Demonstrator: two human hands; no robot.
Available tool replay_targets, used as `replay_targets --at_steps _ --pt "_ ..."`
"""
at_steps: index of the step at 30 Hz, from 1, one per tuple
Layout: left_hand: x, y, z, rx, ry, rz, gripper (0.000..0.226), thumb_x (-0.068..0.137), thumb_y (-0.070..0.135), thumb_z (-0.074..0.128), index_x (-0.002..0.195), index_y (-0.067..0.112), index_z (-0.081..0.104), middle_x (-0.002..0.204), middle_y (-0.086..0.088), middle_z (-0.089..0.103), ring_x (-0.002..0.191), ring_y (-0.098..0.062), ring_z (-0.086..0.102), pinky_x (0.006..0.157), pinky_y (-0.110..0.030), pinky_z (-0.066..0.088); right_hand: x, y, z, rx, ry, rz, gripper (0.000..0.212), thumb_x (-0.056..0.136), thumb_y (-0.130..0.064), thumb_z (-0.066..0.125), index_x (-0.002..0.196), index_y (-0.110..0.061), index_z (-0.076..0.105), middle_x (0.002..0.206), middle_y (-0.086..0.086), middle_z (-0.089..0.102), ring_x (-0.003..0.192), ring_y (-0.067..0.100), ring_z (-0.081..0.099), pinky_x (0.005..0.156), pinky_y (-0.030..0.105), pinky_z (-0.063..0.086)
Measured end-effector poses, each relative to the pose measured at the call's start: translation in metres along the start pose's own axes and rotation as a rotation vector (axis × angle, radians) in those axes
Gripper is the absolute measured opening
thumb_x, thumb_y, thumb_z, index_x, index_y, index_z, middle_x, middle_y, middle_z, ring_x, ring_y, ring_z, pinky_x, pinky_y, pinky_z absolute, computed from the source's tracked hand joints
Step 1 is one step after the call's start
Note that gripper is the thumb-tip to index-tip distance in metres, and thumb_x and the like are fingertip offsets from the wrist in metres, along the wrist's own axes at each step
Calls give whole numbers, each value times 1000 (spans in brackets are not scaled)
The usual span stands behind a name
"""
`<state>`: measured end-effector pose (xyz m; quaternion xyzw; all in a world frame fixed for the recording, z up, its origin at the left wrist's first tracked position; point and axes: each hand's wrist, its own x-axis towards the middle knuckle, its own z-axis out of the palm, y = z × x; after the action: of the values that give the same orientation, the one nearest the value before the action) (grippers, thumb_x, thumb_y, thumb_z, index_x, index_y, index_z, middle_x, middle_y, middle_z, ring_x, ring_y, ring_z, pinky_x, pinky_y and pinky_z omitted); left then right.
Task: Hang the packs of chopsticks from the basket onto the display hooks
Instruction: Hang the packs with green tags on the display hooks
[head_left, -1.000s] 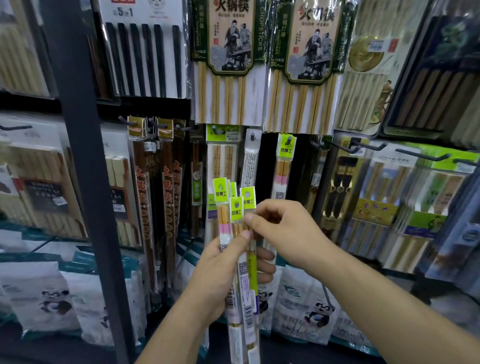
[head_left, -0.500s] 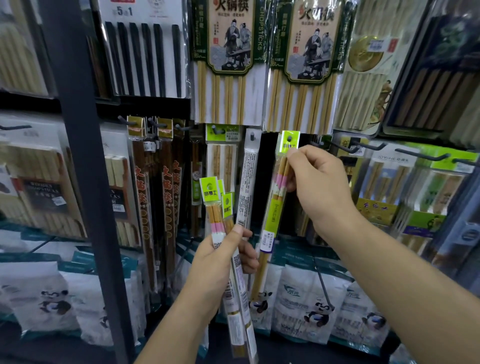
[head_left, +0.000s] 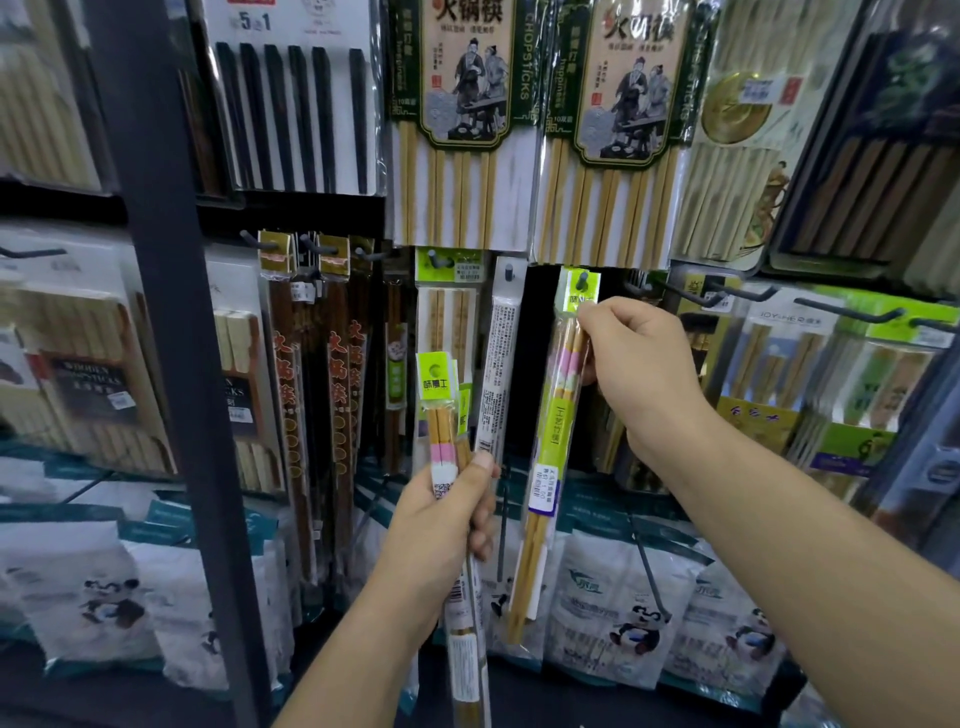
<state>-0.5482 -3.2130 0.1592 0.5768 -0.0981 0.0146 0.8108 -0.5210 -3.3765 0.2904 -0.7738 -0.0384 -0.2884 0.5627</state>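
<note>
My right hand (head_left: 641, 374) pinches the top of a slim chopstick pack (head_left: 550, 447) with a lime-green header. The header's hole sits over a dark display hook (head_left: 583, 281) and the pack hangs down at a slight slant. My left hand (head_left: 449, 519) grips a small bunch of the same packs (head_left: 441, 410) upright, lower and to the left, with green headers and pink-banded sticks showing above my fingers. The basket is out of view.
The wall is crowded with hanging packs: large green chopstick cards (head_left: 470, 119) above, dark red packs (head_left: 291, 395) at left, a white pack (head_left: 498, 364) between my hands. A dark upright post (head_left: 171, 364) stands at left. Bare hooks (head_left: 847, 312) stick out at right. Panda bags (head_left: 634, 618) line the bottom.
My right hand took one pack from the bunch, carried it up and right, and set its header on the hook. My left hand sank slightly with the remaining packs.
</note>
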Motion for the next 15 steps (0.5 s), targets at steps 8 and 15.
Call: replay_targets --at_steps 8,15 --pt "1 2 2 -103 44 -30 16 101 29 60 97 16 53 63 -4 51 47 -15 40 47 -30 39 -9 17 -1 -64 122 -14 36 95 -43 65 79 -10 66 70 3 66 72 24 65 70 38 57" --pt "-3 4 9 -123 2 -1 23 106 18 53 99 -2 62 76 -14 71 59 -22 65 50 -32 55 -42 25 7 -71 -96 -57 14 94 -26 70 83 -19 69 68 -11 64 61 0 55 58 15 48"
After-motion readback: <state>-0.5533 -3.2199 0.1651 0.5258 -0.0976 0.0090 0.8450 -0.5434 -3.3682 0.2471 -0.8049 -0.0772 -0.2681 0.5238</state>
